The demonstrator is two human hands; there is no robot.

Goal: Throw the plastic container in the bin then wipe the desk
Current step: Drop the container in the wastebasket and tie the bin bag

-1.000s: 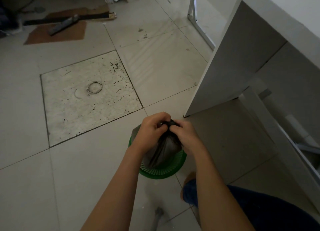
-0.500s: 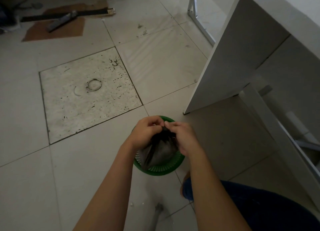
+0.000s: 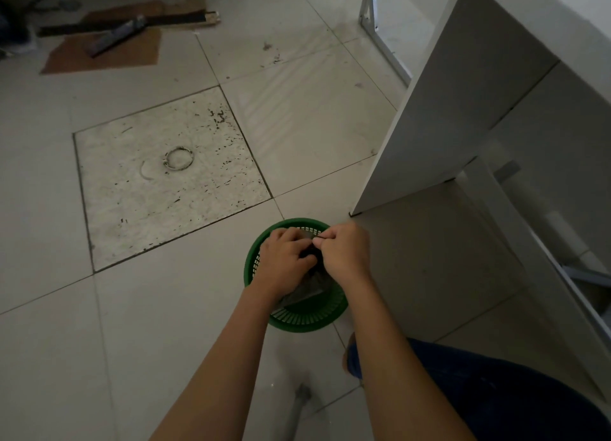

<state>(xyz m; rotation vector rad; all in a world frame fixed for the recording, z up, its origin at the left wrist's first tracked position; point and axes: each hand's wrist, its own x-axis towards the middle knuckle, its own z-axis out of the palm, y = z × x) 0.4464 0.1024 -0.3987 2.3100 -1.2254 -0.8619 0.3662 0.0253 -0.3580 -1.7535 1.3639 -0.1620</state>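
Observation:
A round green mesh bin (image 3: 297, 321) stands on the tiled floor below me. A dark plastic bag (image 3: 305, 292) sits inside it, gathered at its top. My left hand (image 3: 284, 258) and my right hand (image 3: 345, 254) meet over the bin's mouth, both pinching the bag's bunched neck. The plastic container is not visible; whether it lies inside the bag cannot be told. The white desk (image 3: 463, 93) rises at the right, only its side panel and underside showing.
A worn floor hatch with a metal ring (image 3: 178, 158) lies to the left. Cardboard and a dark tool (image 3: 115, 37) rest at the far left. A metal frame (image 3: 380, 34) stands behind the desk. My blue-clad knee (image 3: 479, 391) is at lower right.
Both hands have lowered with the bag's neck, so the bag has sunk deeper into the bin and more of the green rim shows behind them.

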